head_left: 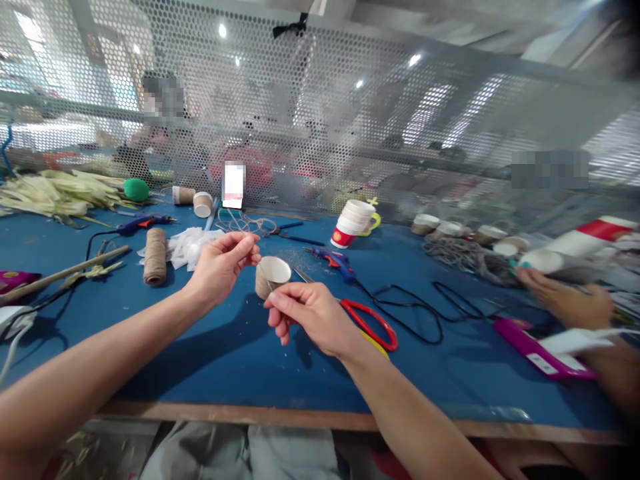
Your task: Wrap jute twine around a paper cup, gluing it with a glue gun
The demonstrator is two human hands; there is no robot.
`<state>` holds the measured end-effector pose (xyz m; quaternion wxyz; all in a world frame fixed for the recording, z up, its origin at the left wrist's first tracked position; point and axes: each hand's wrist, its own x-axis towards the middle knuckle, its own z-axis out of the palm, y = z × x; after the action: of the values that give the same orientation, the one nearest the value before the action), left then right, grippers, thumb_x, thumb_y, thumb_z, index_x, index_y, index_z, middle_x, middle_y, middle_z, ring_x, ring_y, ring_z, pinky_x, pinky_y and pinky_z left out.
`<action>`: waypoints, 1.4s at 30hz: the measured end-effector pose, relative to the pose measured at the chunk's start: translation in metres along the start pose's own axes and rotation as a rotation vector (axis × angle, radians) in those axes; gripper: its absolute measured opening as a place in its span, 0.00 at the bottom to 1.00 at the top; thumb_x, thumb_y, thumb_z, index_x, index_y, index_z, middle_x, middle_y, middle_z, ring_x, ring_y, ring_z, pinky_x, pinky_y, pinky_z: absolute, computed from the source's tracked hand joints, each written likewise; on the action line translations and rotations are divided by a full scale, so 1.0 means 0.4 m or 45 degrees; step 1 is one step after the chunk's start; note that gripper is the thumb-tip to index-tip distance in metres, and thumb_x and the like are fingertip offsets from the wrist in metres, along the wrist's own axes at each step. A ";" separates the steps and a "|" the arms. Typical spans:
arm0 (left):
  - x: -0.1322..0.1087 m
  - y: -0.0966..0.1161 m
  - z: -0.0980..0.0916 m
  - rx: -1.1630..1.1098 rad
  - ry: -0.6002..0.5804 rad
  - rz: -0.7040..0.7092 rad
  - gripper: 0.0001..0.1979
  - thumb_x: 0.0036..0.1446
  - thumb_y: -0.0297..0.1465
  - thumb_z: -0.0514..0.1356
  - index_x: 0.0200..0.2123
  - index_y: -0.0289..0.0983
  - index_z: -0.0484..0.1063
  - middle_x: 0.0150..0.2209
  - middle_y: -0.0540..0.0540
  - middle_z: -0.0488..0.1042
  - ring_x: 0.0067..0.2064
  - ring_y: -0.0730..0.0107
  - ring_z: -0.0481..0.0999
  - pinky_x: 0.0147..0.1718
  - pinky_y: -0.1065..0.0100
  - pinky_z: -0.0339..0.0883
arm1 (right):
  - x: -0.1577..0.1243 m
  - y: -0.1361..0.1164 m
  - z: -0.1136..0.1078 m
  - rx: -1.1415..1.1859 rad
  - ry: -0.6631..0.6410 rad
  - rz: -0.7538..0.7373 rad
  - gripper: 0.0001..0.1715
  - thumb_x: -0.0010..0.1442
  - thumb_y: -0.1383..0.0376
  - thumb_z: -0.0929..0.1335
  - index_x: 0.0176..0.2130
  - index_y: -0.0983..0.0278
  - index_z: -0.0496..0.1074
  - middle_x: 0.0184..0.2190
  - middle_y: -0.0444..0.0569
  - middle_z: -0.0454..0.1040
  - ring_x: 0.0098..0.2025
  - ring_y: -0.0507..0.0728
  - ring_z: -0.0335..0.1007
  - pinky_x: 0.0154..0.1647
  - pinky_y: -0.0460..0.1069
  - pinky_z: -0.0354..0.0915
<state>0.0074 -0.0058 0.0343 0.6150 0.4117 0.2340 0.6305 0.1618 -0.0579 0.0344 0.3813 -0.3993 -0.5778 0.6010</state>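
Observation:
My left hand [220,263] is closed in a pinch, thumb against forefinger, above the blue table. My right hand [313,317] pinches too, lower and further right, its other fingers curled. A thin strand [265,275], faint in the picture, seems to run between the two pinches. Just behind them a small paper cup [278,269] with a brown-wrapped outside stands upright, its white inside facing me; my right fingers overlap its lower edge, and I cannot tell whether they touch it. Scissors with red and yellow handles [373,327] lie beside my right wrist, partly covered by it.
A twine spool [155,259] and crumpled white plastic [193,248] lie left. A blue glue gun [336,261] trails its black cord rightward. Stacked cups [350,223] stand behind it. At right, another person's hand [575,300] works near a purple power strip [540,347]. Perforated metal panel [320,133] behind.

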 end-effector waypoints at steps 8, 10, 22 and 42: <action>0.002 -0.003 -0.001 0.009 0.005 -0.004 0.05 0.44 0.28 0.63 0.25 0.30 0.71 0.20 0.50 0.71 0.23 0.79 0.70 0.26 0.74 0.64 | 0.000 0.000 -0.002 -0.025 -0.010 -0.026 0.14 0.51 0.59 0.68 0.26 0.70 0.70 0.17 0.43 0.70 0.16 0.46 0.65 0.15 0.42 0.65; 0.002 -0.002 0.000 0.019 0.001 -0.003 0.05 0.44 0.27 0.63 0.25 0.31 0.71 0.20 0.50 0.71 0.23 0.79 0.70 0.26 0.74 0.64 | -0.001 -0.002 -0.002 -0.048 -0.010 -0.033 0.14 0.52 0.59 0.68 0.26 0.69 0.70 0.17 0.43 0.70 0.16 0.46 0.65 0.15 0.42 0.65; 0.000 -0.011 -0.002 0.097 -0.006 -0.002 0.06 0.46 0.30 0.62 0.28 0.32 0.71 0.22 0.50 0.71 0.24 0.79 0.70 0.28 0.72 0.65 | -0.004 -0.005 -0.003 -0.106 -0.014 -0.027 0.14 0.53 0.58 0.66 0.25 0.67 0.68 0.16 0.42 0.68 0.15 0.46 0.62 0.13 0.42 0.61; 0.153 0.158 -0.317 2.499 0.091 -0.614 0.36 0.32 0.37 0.65 0.45 0.21 0.63 0.37 0.19 0.72 0.42 0.29 0.70 0.34 0.49 0.65 | -0.003 0.007 0.018 -1.813 -0.184 0.113 0.12 0.56 0.62 0.65 0.26 0.66 0.73 0.26 0.53 0.76 0.30 0.57 0.72 0.24 0.45 0.55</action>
<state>-0.1257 0.0718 0.0291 0.1082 0.6583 0.7443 0.0302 0.1556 -0.0620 0.0318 -0.0358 -0.5337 -0.8367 0.1179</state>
